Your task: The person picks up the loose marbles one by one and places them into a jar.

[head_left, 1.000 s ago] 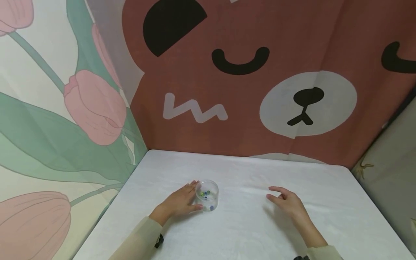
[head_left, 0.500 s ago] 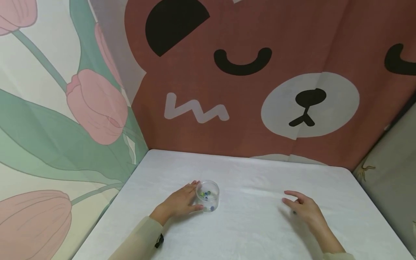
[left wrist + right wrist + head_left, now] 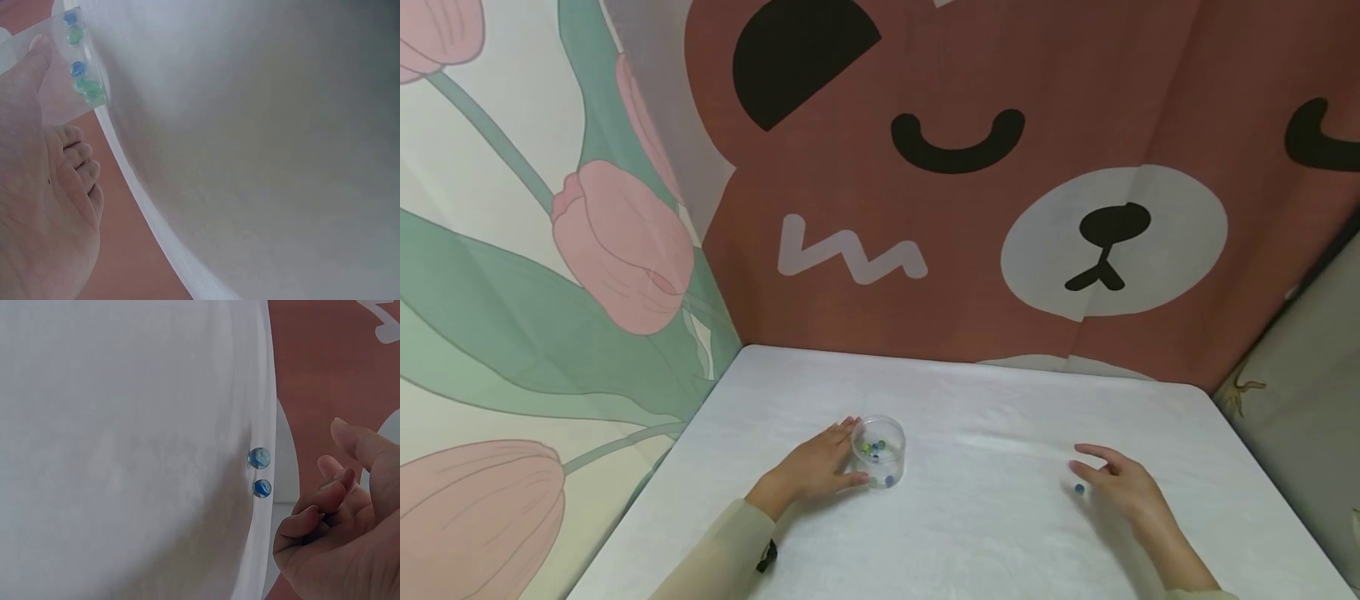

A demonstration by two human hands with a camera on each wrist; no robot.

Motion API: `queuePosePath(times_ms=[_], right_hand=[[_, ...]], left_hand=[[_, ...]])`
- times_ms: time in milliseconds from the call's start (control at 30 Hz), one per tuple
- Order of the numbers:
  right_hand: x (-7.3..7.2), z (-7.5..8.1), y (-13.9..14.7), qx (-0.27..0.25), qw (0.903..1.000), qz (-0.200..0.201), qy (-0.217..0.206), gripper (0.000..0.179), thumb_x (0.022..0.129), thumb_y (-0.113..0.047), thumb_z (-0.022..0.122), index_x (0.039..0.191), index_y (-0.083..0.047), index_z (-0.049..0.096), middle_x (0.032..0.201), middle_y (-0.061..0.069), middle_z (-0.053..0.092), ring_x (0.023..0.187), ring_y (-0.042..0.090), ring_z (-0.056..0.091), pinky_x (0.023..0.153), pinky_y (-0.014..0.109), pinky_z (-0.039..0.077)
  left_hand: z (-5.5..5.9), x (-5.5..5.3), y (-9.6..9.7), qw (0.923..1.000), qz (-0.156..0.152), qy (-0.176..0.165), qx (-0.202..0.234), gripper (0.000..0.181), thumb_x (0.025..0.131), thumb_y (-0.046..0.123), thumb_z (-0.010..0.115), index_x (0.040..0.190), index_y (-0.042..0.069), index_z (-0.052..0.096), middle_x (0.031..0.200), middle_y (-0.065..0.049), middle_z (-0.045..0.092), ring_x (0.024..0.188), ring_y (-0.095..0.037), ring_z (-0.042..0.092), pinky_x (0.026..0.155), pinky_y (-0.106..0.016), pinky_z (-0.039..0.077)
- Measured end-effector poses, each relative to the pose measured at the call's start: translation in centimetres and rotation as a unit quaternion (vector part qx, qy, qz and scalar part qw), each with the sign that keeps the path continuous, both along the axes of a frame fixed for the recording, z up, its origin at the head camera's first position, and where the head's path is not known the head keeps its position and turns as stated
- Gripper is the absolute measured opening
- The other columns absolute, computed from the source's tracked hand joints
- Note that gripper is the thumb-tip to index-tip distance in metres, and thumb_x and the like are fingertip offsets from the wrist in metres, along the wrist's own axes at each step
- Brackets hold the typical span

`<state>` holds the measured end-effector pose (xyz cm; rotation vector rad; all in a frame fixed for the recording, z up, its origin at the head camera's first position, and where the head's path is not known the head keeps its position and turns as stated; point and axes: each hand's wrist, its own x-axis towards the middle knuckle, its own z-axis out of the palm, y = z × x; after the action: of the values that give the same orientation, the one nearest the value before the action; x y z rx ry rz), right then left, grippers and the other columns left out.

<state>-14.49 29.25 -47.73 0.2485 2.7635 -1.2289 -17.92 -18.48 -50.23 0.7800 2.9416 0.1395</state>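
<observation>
On the white table stands a clear round plastic cup (image 3: 880, 454) with several blue and green glass marbles (image 3: 87, 87) in its bottom. My left hand (image 3: 812, 467) holds the cup from its left side, the thumb along the near wall and the fingers at the far side. To the right, my right hand (image 3: 1123, 487) hovers over the table, thumb and forefinger apart and nothing between them, the other fingers loosely curled. Just left of it lies a blue marble (image 3: 1079, 489). The right wrist view shows two marbles close together, a light blue one (image 3: 259, 458) and a darker blue one (image 3: 262, 488).
A white cloth covers the table (image 3: 970, 533). Behind it hangs a brown curtain (image 3: 955, 308) with a bear print, and a tulip-print curtain (image 3: 625, 250) borders the left side. A pale curtain (image 3: 1300, 375) hangs at the right.
My right hand has moved to the right, away from the cup, and a blue marble now shows uncovered beside it. The left hand and the cup stay in place.
</observation>
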Motion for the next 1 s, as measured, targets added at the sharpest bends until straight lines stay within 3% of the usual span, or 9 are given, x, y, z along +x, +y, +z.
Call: queuePosePath(times_ms=[333, 667, 1000], right_hand=[[-0.5, -0.3, 0.7, 0.007, 0.9988, -0.022, -0.043, 0.077, 0.079, -0.062, 0.060, 0.134, -0.009, 0.049, 0.090, 0.006, 0.053, 0.080, 0.020, 0.045, 0.060, 0.026, 0.036], [-0.9, -0.9, 1.8, 0.028, 0.9980, 0.001, -0.057, 0.078, 0.081, -0.062, 0.058, 0.136, -0.008, 0.047, 0.099, 0.011, 0.056, 0.084, 0.021, 0.049, 0.062, 0.026, 0.039], [-1.5, -1.8, 2.5, 0.035, 0.9964, 0.013, -0.076, 0.075, 0.082, -0.055, 0.062, 0.135, -0.005, 0.047, 0.106, 0.021, 0.057, 0.090, 0.026, 0.054, 0.070, 0.037, 0.046]], left_hand=[[-0.1, 0.0, -0.2, 0.9995, -0.018, 0.024, 0.003, 0.094, 0.085, 0.073, 0.032, 0.150, 0.007, 0.013, 0.156, -0.004, 0.015, 0.143, -0.017, 0.012, 0.117, -0.033, 0.017], [0.0, 0.0, -0.2, 0.9998, -0.011, 0.018, 0.001, 0.095, 0.085, 0.075, 0.031, 0.150, 0.009, 0.012, 0.156, -0.002, 0.014, 0.144, -0.017, 0.012, 0.117, -0.034, 0.018], [0.1, 0.0, -0.2, 0.9998, -0.014, 0.014, -0.004, 0.093, 0.086, 0.072, 0.034, 0.150, 0.008, 0.012, 0.156, -0.002, 0.013, 0.144, -0.017, 0.011, 0.118, -0.034, 0.017]])
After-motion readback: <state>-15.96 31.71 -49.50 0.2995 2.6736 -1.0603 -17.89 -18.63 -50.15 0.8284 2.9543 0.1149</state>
